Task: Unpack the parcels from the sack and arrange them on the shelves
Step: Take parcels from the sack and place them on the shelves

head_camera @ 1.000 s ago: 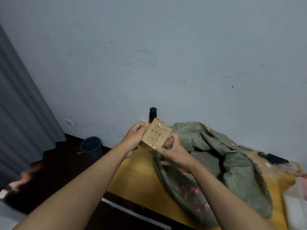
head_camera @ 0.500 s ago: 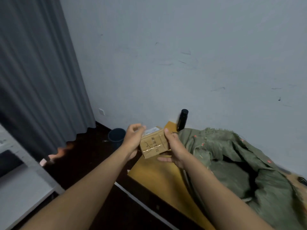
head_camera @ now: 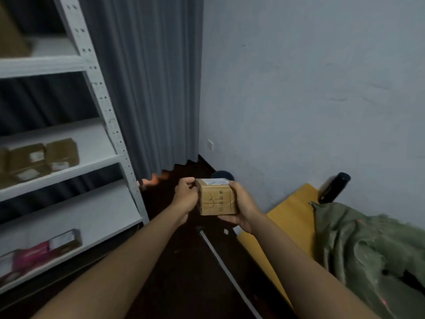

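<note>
The parcel [head_camera: 217, 198] was a small brown box with a white label on top. Left hand [head_camera: 186, 197] and right hand [head_camera: 242, 207] gripped its sides

One head-worn view — looking forward and down, close over both forearms, shelves [head_camera: 69, 171] left, table [head_camera: 287, 217] right.

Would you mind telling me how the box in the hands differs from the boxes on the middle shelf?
The held box is compact and cube-like, off any surface, gripped by the left hand and right hand. The shelf boxes look flatter and lie resting. Both are brown cardboard with white labels.
</note>
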